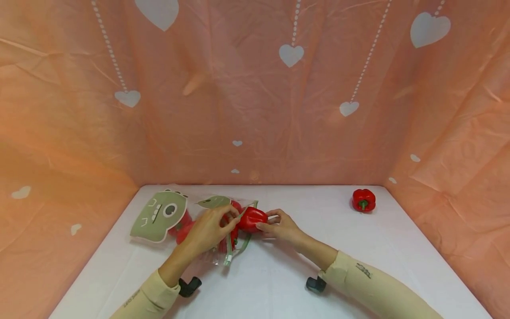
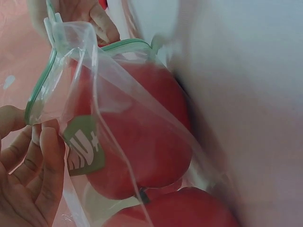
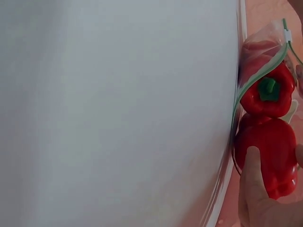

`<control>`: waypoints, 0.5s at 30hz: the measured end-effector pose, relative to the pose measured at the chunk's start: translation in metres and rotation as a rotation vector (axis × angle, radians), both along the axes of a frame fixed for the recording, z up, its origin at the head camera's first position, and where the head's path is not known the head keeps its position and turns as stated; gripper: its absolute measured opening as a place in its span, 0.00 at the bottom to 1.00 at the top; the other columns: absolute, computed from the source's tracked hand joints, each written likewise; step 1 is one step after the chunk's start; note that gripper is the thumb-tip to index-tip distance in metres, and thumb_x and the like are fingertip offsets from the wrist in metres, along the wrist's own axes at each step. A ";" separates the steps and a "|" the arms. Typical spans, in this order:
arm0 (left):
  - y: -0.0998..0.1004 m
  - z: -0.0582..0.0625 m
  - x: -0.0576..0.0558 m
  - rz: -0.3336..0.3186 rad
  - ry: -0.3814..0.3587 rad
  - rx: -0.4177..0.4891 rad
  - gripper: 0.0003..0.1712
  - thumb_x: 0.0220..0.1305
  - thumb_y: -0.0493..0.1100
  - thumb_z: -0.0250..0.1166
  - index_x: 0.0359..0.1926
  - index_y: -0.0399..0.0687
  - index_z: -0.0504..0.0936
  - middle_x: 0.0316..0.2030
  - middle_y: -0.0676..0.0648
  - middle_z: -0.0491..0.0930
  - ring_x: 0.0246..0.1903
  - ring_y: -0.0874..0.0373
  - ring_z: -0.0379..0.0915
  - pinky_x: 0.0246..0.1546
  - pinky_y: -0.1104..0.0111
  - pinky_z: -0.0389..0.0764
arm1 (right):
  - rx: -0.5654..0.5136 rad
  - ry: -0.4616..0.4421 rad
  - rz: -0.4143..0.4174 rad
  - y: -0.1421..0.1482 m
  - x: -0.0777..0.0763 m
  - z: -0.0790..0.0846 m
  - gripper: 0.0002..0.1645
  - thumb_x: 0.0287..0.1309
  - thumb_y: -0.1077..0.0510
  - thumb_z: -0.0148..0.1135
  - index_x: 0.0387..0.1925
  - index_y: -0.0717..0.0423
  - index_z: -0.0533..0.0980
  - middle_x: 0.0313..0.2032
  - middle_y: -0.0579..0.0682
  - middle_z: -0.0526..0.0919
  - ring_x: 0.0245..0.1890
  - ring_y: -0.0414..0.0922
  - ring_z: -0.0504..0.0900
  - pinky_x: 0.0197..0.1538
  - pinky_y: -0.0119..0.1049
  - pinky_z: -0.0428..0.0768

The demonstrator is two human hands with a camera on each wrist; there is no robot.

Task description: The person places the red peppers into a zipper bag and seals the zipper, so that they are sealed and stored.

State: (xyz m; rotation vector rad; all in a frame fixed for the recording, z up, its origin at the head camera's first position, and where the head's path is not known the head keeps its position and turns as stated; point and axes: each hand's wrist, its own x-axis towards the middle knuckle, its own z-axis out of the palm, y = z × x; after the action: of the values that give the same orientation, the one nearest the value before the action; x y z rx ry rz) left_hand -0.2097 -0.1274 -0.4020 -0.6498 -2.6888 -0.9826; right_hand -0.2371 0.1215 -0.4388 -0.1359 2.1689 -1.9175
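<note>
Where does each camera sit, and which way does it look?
Head: worn on the head, facing forward and down over the white table; left hand, right hand and cream cloth sleeves show.
Left wrist: worn there, facing the clear plastic green-edged bag; the left hand shows, with part of the right above.
Right wrist: worn there, facing the table and the bag's opening; the right hand shows lower right.
Shared: head and right wrist both show the right hand holding a shiny red bell pepper.

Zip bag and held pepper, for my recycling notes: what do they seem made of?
Zip bag: likely thin, glossy plastic film; bagged peppers show through its creases. Held pepper: smooth, glossy red, with highlights; real or moulded plastic, I can't tell.
</note>
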 end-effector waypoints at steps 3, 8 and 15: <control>0.000 0.000 0.000 0.000 0.002 -0.008 0.09 0.70 0.43 0.75 0.48 0.54 0.86 0.33 0.59 0.82 0.31 0.63 0.75 0.33 0.71 0.81 | -0.001 -0.007 -0.009 -0.003 -0.001 -0.001 0.34 0.65 0.62 0.75 0.64 0.71 0.68 0.50 0.66 0.81 0.40 0.57 0.93 0.47 0.44 0.90; 0.000 0.000 -0.001 -0.004 0.003 -0.016 0.08 0.71 0.43 0.74 0.48 0.54 0.86 0.33 0.58 0.82 0.30 0.63 0.74 0.33 0.70 0.80 | 0.008 -0.001 -0.014 -0.006 -0.003 -0.001 0.34 0.66 0.60 0.75 0.64 0.70 0.67 0.52 0.67 0.82 0.43 0.59 0.93 0.49 0.45 0.89; -0.001 0.000 -0.002 -0.020 0.016 -0.015 0.08 0.71 0.43 0.74 0.48 0.54 0.86 0.32 0.59 0.82 0.29 0.64 0.74 0.31 0.70 0.79 | -0.017 -0.015 -0.024 -0.012 -0.005 0.000 0.33 0.68 0.61 0.73 0.65 0.71 0.66 0.53 0.68 0.82 0.45 0.60 0.92 0.50 0.46 0.89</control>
State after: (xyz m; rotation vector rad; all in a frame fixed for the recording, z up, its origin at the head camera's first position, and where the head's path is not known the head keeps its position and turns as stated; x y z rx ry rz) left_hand -0.2116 -0.1280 -0.4021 -0.6854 -2.6835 -0.9586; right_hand -0.2421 0.1092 -0.4392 -0.0981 2.1542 -1.9445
